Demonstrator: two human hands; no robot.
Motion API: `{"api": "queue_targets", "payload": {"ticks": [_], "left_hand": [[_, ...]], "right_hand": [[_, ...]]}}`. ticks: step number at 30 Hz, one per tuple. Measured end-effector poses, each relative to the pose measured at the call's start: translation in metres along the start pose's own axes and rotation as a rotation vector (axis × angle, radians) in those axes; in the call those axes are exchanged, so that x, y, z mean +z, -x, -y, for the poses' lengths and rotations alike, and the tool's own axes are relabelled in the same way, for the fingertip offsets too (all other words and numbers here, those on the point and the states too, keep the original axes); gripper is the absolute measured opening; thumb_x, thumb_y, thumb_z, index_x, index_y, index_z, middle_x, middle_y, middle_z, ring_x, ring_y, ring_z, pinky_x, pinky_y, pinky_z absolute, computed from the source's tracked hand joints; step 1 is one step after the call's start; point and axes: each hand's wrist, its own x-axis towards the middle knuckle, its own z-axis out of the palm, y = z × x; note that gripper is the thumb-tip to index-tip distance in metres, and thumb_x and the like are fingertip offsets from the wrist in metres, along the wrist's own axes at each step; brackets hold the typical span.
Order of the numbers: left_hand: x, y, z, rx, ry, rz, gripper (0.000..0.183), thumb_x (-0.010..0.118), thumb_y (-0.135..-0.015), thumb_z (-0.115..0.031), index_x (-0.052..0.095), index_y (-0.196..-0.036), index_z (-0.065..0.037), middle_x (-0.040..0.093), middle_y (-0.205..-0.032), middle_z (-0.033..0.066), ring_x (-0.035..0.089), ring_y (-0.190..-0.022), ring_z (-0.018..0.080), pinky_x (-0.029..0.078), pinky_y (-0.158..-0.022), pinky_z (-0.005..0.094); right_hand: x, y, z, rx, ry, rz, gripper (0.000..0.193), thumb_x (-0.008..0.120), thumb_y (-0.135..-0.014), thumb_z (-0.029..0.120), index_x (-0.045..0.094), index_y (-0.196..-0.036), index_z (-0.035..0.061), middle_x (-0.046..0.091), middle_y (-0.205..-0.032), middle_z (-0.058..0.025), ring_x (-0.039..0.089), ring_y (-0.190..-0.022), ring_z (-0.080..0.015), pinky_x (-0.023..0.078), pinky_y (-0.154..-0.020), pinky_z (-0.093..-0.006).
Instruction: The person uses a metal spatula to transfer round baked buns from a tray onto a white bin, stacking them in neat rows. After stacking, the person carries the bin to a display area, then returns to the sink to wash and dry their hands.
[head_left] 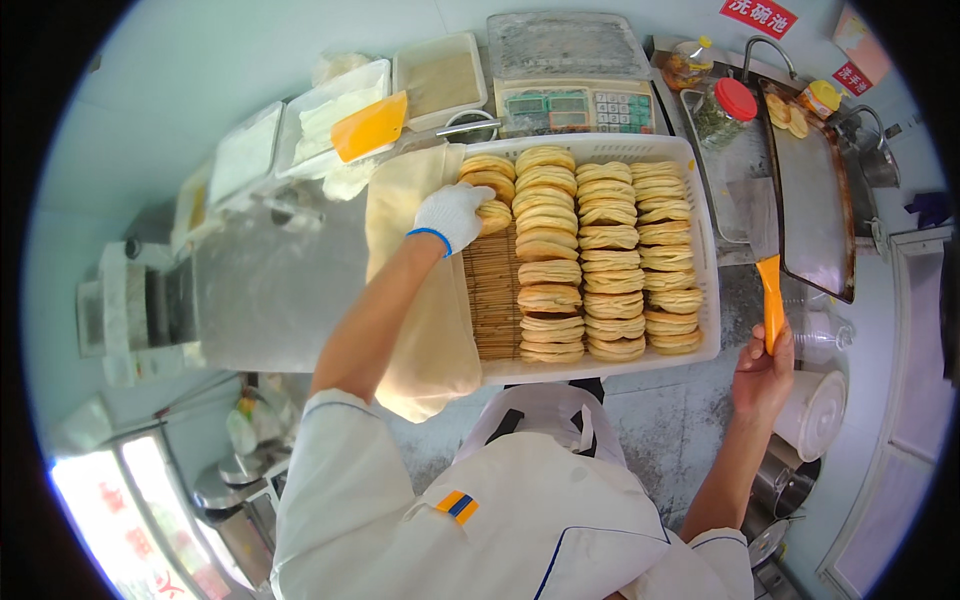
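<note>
I look down from the head camera at a white plastic basket on the desk, filled with round golden flatbreads standing on edge in rows. The rows run straight away from my body, so the long axis of each row points forward, toward a weighing scale behind the basket. A bamboo mat lines the basket's left part, and a cream cloth hangs over its left rim.

My left hand, in a white glove with a blue cuff, is reached forward to the far left corner of the basket. Its fingers curl onto the short leftmost row of flatbreads there, touching them; I cannot tell whether they truly grip one.

My right hand is bare, well apart to the right of the basket, closed around the orange handle of a wide metal scraper. The blade points forward, lying between the basket's right rim and a dark griddle.

So the flatbreads lie ahead and left, and the left hand is far nearer to them.
</note>
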Motion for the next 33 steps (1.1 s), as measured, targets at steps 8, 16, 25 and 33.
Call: {"api": "queue_targets", "payload": {"ticks": [8, 16, 25, 33], "left_hand": [[0.023, 0.006, 0.004, 0.089, 0.041, -0.284, 0.041, 0.062, -0.087, -0.008, 0.067, -0.127, -0.011, 0.067, -0.122, 0.0152, 0.063, -0.113, 0.0384, 0.053, -0.096, 0.0455], [0.038, 0.023, 0.005, 0.092, -0.054, -0.468, 0.045, 0.065, -0.090, -0.010, 0.062, -0.134, -0.004, 0.064, -0.130, 0.0205, 0.060, -0.121, 0.0403, 0.050, -0.104, 0.0474], [-0.002, 0.034, -0.090, -0.001, 0.075, -0.693, 0.037, 0.071, -0.090, -0.008, 0.067, -0.127, -0.004, 0.068, -0.124, 0.0214, 0.063, -0.115, 0.0413, 0.052, -0.101, 0.0466], [0.035, 0.047, -0.355, 0.107, 0.453, -0.356, 0.041, 0.075, -0.089, -0.013, 0.068, -0.128, -0.002, 0.068, -0.125, 0.0205, 0.065, -0.118, 0.0355, 0.052, -0.102, 0.0402]], "right_hand": [[0.005, 0.002, 0.000, -0.013, 0.012, -0.099, 0.045, 0.066, -0.103, 0.036, 0.059, -0.137, 0.0079, 0.070, -0.098, -0.0081, 0.058, -0.070, -0.0098, 0.046, -0.057, -0.0221], [0.007, -0.005, 0.016, -0.019, 0.006, -0.092, 0.041, 0.056, -0.108, 0.034, 0.055, -0.138, 0.0047, 0.071, -0.093, -0.0087, 0.060, -0.066, -0.0109, 0.047, -0.056, -0.0247], [-0.101, -0.075, 0.061, -0.018, -0.018, -0.133, 0.045, 0.065, -0.103, 0.035, 0.057, -0.136, 0.0053, 0.071, -0.094, -0.0083, 0.060, -0.067, -0.0101, 0.047, -0.054, -0.0247], [-0.214, -0.159, 0.115, 0.053, 0.051, -0.068, 0.040, 0.058, -0.107, 0.034, 0.058, -0.136, 0.0066, 0.071, -0.097, -0.0073, 0.059, -0.071, -0.0091, 0.046, -0.058, -0.0241]]}}
